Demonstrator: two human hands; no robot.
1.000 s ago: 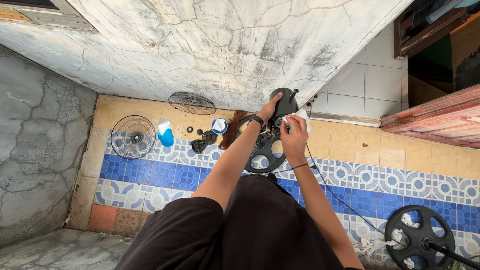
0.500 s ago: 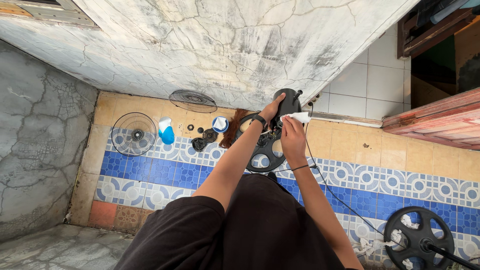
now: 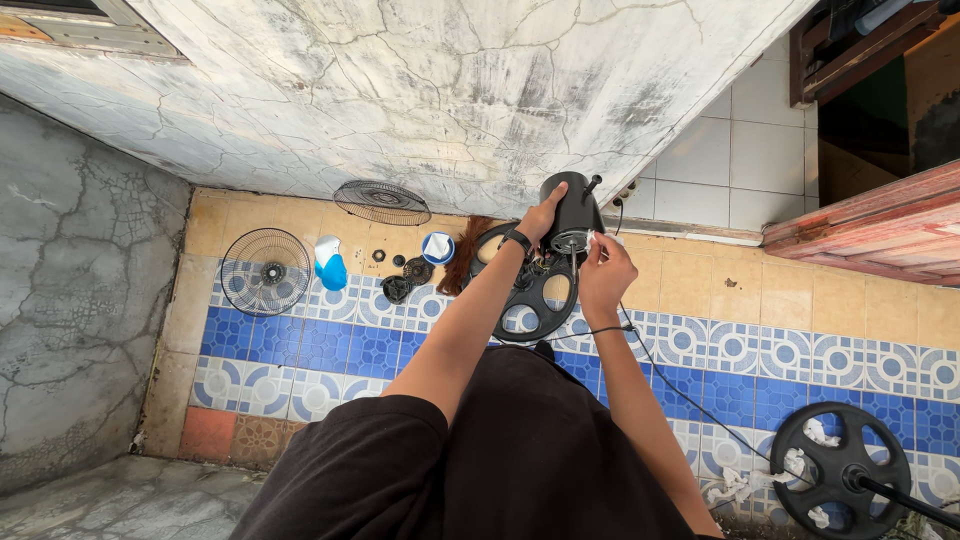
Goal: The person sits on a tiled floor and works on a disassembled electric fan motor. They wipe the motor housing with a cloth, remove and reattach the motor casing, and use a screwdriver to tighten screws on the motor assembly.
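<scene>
left of the hands on the floor (image 3: pixel 800 300): two fan grilles (image 3: pixel 265 271), blue bottle (image 3: pixel 329 264), brush (image 3: pixel 465 255).

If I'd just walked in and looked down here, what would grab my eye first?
Probably the two hands in the middle: the left hand grips a black fan motor housing while the right hand works at its underside with a white scrap. Next, the blue patterned floor tiles, with two round wire fan grilles to the left and a black round base at lower right.
</scene>
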